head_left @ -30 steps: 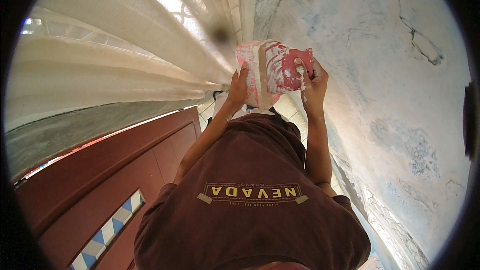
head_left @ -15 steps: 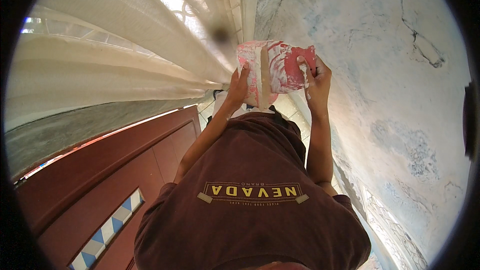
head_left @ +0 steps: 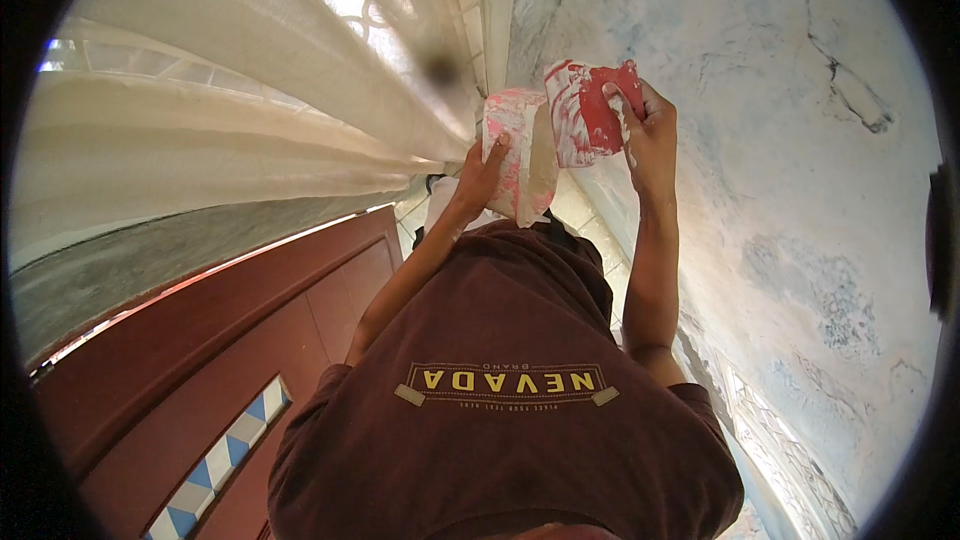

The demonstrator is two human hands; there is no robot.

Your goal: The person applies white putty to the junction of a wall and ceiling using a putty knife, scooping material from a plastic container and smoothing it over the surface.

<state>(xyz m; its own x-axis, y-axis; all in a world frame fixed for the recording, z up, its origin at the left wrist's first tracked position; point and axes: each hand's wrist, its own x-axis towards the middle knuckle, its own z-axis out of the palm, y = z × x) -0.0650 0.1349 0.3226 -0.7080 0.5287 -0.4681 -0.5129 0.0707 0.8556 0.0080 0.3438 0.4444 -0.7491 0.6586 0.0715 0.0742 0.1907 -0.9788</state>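
Note:
My left hand (head_left: 484, 176) grips a pink-red plastic putty spreader (head_left: 512, 120), thumb lying on its face. White filler is smeared across that spreader, and a thick beige-white band of putty (head_left: 540, 165) covers its right side. Up and to the right, my right hand (head_left: 648, 135) pinches a second red putty spreader (head_left: 590, 115) by its right part. White streaks coat the left part of this one. The two spreaders are close together, with the right one higher; whether their edges touch I cannot tell. Some white filler clings to my right thumb.
A patchy white-and-grey plastered wall (head_left: 790, 190), with a crack, rises close on the right. Pale curtains (head_left: 200, 130) hang at the left before a bright window. Below them stands a brown-red panelled door (head_left: 240, 370) with blue-and-white triangles. Floor tiles (head_left: 572, 202) show beyond my shirt.
My right hand has lifted its spreader up and to the right, away from the left one, uncovering more of the putty band. My left hand has shifted slightly right.

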